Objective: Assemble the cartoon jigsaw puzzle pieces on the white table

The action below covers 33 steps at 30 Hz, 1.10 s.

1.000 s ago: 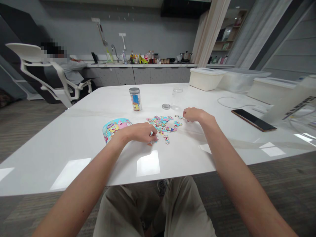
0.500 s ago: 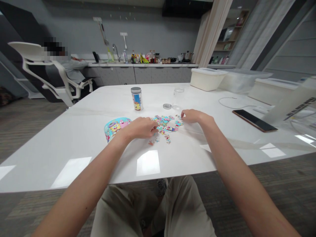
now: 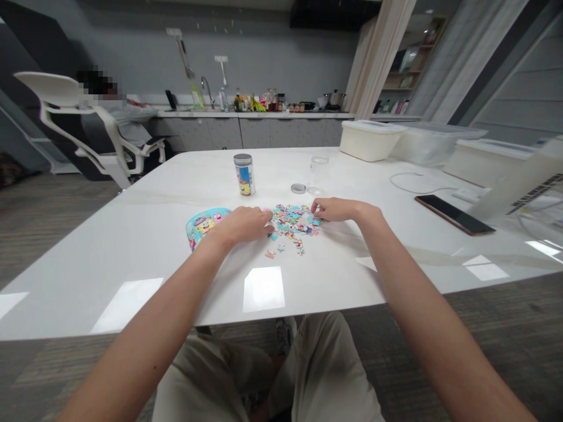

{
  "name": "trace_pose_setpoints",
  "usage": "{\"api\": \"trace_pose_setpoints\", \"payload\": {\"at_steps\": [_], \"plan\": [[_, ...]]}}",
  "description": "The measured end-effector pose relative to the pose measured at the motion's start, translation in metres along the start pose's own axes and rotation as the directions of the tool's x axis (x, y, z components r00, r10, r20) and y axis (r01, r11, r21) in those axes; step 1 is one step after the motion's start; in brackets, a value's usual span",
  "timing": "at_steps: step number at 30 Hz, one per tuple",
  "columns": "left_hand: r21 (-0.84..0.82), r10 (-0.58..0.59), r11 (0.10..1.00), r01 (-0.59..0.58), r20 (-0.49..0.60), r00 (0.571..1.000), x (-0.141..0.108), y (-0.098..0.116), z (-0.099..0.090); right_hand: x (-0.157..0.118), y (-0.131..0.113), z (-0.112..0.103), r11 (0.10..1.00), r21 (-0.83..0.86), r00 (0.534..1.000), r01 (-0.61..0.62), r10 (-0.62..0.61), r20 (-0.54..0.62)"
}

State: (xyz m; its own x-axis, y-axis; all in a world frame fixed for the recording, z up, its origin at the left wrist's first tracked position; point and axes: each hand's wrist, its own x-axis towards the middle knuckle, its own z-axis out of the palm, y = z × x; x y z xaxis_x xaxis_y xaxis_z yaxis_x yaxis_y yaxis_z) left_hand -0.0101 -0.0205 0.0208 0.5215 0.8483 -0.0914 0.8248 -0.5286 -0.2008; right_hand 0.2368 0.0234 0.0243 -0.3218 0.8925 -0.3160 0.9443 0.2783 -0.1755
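Note:
A loose pile of small colourful puzzle pieces [image 3: 292,219] lies on the white table [image 3: 316,275]. At the pile's left edge is my left hand [image 3: 250,224], its fingers curled, with thumb and fingertips slightly apart over the pieces. My right hand [image 3: 334,209] touches the pile's right edge with bent, parted fingers; no held piece shows. Partly covered by my left forearm, a colourful cartoon picture sheet [image 3: 204,224] lies to the left. A few pieces [image 3: 270,254] are scattered nearer to me.
Behind the pile stand a picture-wrapped jar [image 3: 244,176] with a metal lid, a loose lid [image 3: 298,188] and a clear jar [image 3: 318,171]. A phone [image 3: 454,214], a cable and storage boxes [image 3: 372,140] are at the right. A person [image 3: 127,120] sits at the far left.
My right hand has moved left onto the pile's edge. My left hand has shifted slightly left, and its thumb and fingers have parted. The pieces between the hands lie closer together.

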Motion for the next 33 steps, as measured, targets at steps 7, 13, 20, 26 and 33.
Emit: {"api": "trace_pose_setpoints", "payload": {"at_steps": [7,13,20,26,33], "plan": [[0.009,-0.004,1.0,0.004,0.004,1.0,0.001,-0.003,0.003,-0.005,0.001,-0.002,0.996,0.014,0.996,0.086,-0.086,-0.022],[0.04,-0.045,0.998,0.044,0.012,0.999,-0.001,-0.004,-0.001,-0.009,-0.003,-0.003,0.991,0.002,0.99,0.135,-0.135,0.035],[0.05,-0.046,0.998,0.046,-0.001,0.999,0.0,-0.01,0.001,-0.006,0.0,-0.003,0.998,-0.031,0.998,0.062,-0.062,-0.003],[-0.026,0.038,0.999,-0.037,0.025,0.999,0.003,-0.011,0.004,-0.004,0.0,-0.003,0.994,-0.087,0.996,0.061,-0.065,-0.052],[-0.022,-0.024,0.999,0.026,0.069,0.997,0.001,-0.011,0.001,0.0,0.0,-0.002,0.99,-0.044,0.985,0.134,-0.138,-0.1]]}}
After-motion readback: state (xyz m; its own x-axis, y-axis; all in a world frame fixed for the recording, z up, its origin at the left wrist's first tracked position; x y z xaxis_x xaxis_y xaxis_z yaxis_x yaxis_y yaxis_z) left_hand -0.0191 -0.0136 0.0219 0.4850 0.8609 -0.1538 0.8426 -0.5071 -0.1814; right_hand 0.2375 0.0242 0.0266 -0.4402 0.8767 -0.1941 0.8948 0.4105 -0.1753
